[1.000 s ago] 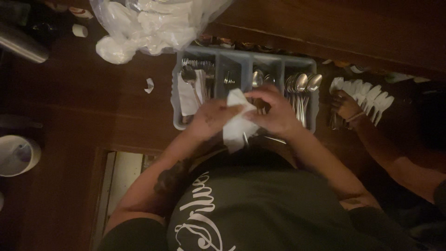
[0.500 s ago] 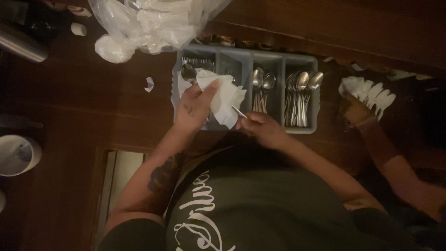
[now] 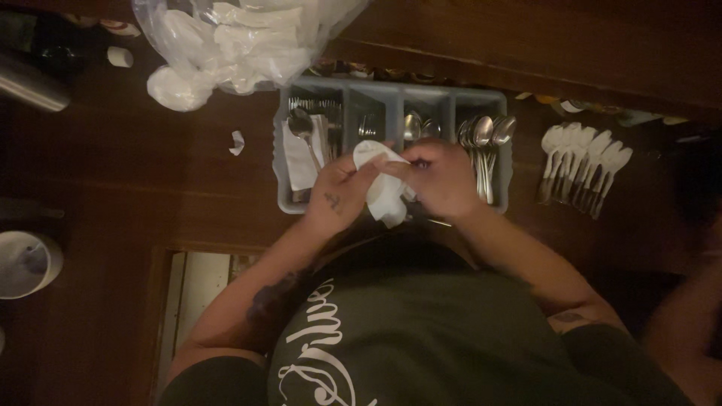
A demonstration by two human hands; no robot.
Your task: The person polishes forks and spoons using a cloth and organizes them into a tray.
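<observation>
Showing a head-camera view from above, with both of the person's hands meeting at the centre of the frame over a grey cutlery tray point(image 3: 391, 101). Left hand point(image 3: 337, 197): fingers curled closed around a crumpled white cloth napkin point(image 3: 382, 189), gripping it from the left. Right hand point(image 3: 442, 179): fingers bent closed against the napkin's right side; a thin metal utensil end point(image 3: 440, 222) shows just below this hand, but whether the hand grips it cannot be told. The napkin sits between the two hands, touching both, above the tray's near edge. Tray compartments: spoons point(image 3: 485, 143) at the right, further spoon bowls point(image 3: 420, 126) in the middle, and a spoon lying on a folded white napkin point(image 3: 302, 154) at the left. Right of the tray, a row of white spoons point(image 3: 585, 154) lies on the dark wooden counter point(image 3: 150, 195). Upper left of the frame: a clear plastic bag of white items point(image 3: 233, 45), touching the tray's far corner. Left edge: a white cup point(image 3: 26, 263). Lower right: another person's blurred arm point(image 3: 684, 316).
</observation>
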